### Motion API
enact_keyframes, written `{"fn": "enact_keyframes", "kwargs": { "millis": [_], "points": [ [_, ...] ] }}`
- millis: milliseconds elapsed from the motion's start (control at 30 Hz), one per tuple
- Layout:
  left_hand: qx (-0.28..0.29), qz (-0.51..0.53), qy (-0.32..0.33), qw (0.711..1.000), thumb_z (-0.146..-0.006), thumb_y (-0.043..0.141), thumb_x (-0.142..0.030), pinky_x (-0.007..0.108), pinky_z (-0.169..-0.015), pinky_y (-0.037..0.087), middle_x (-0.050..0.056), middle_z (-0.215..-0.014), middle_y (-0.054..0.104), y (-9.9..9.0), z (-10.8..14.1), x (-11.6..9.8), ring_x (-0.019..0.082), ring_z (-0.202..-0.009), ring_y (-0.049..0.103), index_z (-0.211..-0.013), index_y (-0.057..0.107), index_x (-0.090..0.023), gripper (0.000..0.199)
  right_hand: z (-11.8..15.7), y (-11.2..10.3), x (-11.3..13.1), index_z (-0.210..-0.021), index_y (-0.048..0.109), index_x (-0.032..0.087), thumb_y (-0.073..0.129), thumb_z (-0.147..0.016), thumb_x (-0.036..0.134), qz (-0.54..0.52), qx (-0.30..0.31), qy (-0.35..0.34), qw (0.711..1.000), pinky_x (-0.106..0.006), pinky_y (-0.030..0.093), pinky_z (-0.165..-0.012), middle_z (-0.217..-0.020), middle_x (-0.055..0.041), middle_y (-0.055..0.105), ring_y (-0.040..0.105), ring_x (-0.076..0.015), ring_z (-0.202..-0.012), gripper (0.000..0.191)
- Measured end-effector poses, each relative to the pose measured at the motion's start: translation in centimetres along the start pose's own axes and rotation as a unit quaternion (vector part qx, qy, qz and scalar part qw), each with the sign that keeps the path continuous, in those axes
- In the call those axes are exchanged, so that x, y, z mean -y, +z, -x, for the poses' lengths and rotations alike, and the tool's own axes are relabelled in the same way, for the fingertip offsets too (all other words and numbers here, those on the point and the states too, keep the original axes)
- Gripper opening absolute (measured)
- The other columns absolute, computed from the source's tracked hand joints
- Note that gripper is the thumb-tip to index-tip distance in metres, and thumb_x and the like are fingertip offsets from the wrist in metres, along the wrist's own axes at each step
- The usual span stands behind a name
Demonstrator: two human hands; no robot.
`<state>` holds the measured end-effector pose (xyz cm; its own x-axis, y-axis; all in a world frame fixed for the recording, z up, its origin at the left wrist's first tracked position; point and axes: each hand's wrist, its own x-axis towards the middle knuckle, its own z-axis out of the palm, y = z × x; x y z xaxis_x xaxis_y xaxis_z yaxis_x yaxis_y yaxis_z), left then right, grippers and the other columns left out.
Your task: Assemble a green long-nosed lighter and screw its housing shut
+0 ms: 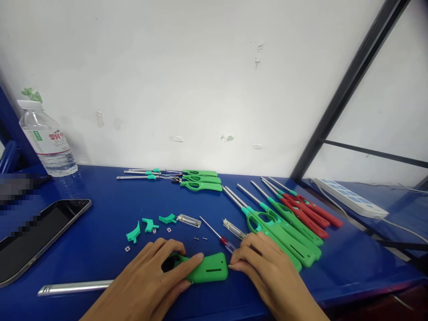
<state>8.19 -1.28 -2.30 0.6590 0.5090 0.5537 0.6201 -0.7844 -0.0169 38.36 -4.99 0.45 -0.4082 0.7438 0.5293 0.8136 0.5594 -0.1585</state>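
Observation:
My left hand (pixel 158 276) is closed around the green handle of a long-necked lighter (pixel 214 266), which lies on the table with its slotted end to the right. A metal tube (pixel 76 287) runs out to the left from under that hand. Thumb and fingertips of my right hand (pixel 265 267) are pinched together just off the handle's right end; what they hold, if anything, I cannot make out. A screwdriver (pixel 228 244) with a red and clear handle lies beside the right fingers. Close by is a clear fuel tank (pixel 234 228), partly hidden by that hand.
Teal triggers (pixel 150 225), a second clear tank (pixel 189 220) and tiny metal pins (pixel 200 238) lie beyond my hands. Green lighters (pixel 290 238) and red lighters (pixel 306 211) are right; opened ones (pixel 200 179) lie by the wall. A phone (pixel 43 236) and water bottle (pixel 50 142) stand left.

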Motion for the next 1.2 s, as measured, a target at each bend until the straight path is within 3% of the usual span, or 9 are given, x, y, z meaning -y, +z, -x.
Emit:
{"fn": "enact_keyframes", "kwargs": {
  "millis": [167,267,467,600,733,900,1200],
  "points": [
    [-0.011,-0.002,-0.003,1.0,-0.119,0.033,-0.038,0.031,-0.094,0.063,0.002,-0.122,0.072,0.0,-0.1,-0.1,0.018,-0.104,0.072,-0.159,0.053,-0.046,0.045,0.0,0.0,0.3,-0.107,0.064,0.031,0.054,-0.115,0.024,-0.148,-0.058,0.048,0.986,-0.024,0.056,-0.086,-0.105,0.0053,0.074,0.073,-0.0142,-0.096,0.014],
    [-0.01,-0.001,0.004,1.0,-0.119,0.035,-0.04,0.03,-0.091,0.064,0.001,-0.121,0.072,-0.4,-0.5,-0.2,0.018,-0.101,0.073,-0.157,0.055,-0.045,0.043,0.1,0.1,0.4,-0.108,0.064,0.033,0.056,-0.112,0.017,-0.191,-0.07,0.072,0.977,-0.019,0.056,-0.083,-0.098,0.0088,0.074,0.073,-0.0104,-0.088,0.018],
    [-0.019,-0.006,0.014,1.0,-0.119,0.031,-0.036,0.028,-0.083,0.068,0.0,-0.114,0.076,-1.2,-1.3,-0.5,0.016,-0.094,0.077,-0.148,0.064,-0.041,0.044,-0.3,0.4,1.2,-0.126,0.073,0.035,0.061,-0.109,0.02,-0.195,-0.117,0.078,0.971,-0.022,0.062,-0.083,-0.103,0.0059,0.081,0.079,-0.0149,-0.091,0.026],
    [-0.006,0.001,0.011,1.0,-0.118,0.034,-0.036,0.028,-0.084,0.069,0.001,-0.115,0.076,-1.1,-1.1,-0.4,0.017,-0.094,0.078,-0.148,0.065,-0.041,0.042,-0.7,0.6,1.6,-0.111,0.079,0.033,0.069,-0.108,0.029,-0.213,-0.125,0.069,0.967,-0.02,0.062,-0.083,-0.099,0.0057,0.083,0.08,-0.015,-0.09,0.012],
    [-0.001,-0.008,-0.001,1.0,-0.118,0.035,-0.035,0.028,-0.09,0.068,0.001,-0.117,0.077,-1.1,-0.9,-0.5,0.018,-0.101,0.079,-0.151,0.063,-0.041,0.043,-0.6,0.8,1.9,-0.099,0.077,0.03,0.07,-0.108,0.03,-0.207,-0.134,0.077,0.966,-0.02,0.062,-0.081,-0.092,0.0056,0.083,0.079,-0.0147,-0.082,0.012],
    [0.004,0.01,0.034,0.999,-0.119,0.033,-0.042,0.026,-0.088,0.069,0.001,-0.116,0.079,-1.6,-1.5,-0.7,0.016,-0.098,0.08,-0.144,0.068,-0.039,0.043,-0.6,0.9,2.2,-0.097,0.075,0.029,0.07,-0.107,0.027,-0.188,-0.122,0.057,0.973,-0.024,0.063,-0.079,-0.09,0.0036,0.08,0.078,-0.0165,-0.081,0.012],
    [0.045,0.026,0.01,0.999,-0.12,0.033,-0.04,0.029,-0.096,0.067,0.0,-0.125,0.076,-1.4,-0.9,-0.5,0.016,-0.106,0.078,-0.153,0.06,-0.043,0.043,-0.2,1.4,1.6,-0.103,0.076,0.028,0.071,-0.105,0.018,-0.181,-0.094,0.023,0.979,-0.026,0.062,-0.085,-0.097,0.0013,0.077,0.075,-0.016,-0.091,0.011]
  ]
}}
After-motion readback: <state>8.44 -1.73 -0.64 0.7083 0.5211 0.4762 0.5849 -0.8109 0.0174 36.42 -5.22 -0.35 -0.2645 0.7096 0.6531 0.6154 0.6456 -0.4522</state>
